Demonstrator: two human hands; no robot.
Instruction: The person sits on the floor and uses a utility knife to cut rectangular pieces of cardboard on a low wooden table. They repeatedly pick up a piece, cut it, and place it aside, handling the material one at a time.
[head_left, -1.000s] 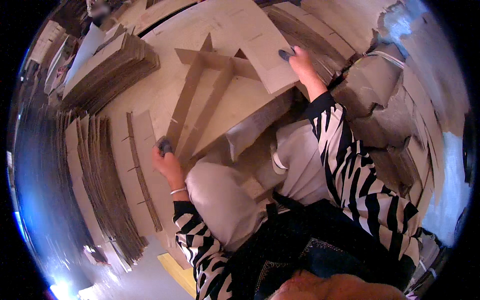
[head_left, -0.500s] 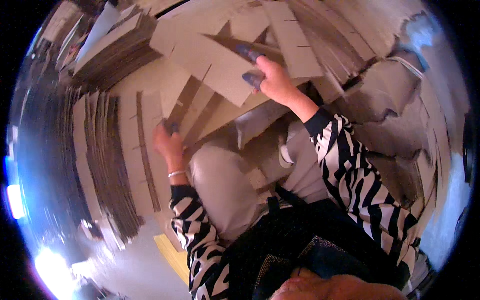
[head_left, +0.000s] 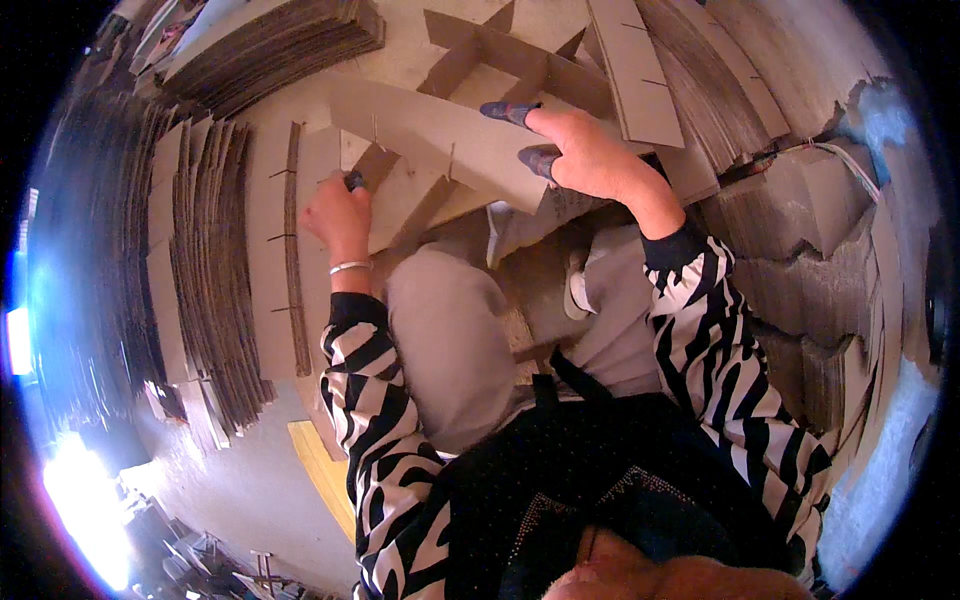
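My left hand (head_left: 338, 215) is closed, thumb and fingers pinched on a short cardboard strip (head_left: 377, 167); a dark cover sits on a fingertip. That strip meets a long slotted cardboard strip (head_left: 440, 128), which lies slantwise across the board in front of me. A second short cardboard strip (head_left: 425, 212) meets the long one farther right. My right hand (head_left: 600, 155) is open at the long strip's right end, its thumb and forefinger apart, both in dark covers. Just beyond it stands a cardboard divider grid (head_left: 480, 50) of crossed strips.
Slotted cardboard strips stand in a row (head_left: 210, 270) at left. A thick cardboard stack (head_left: 275, 60) lies at far left, more strips (head_left: 690, 70) at far right. Bundled cardboard (head_left: 790, 210) is piled at right. My knees (head_left: 450, 330) are below the board's near edge.
My right hand has moved a little right and nearer, its fingers farther off the long strip. My left hand has moved up along the short strip. The view has shifted, showing more of the divider grid.
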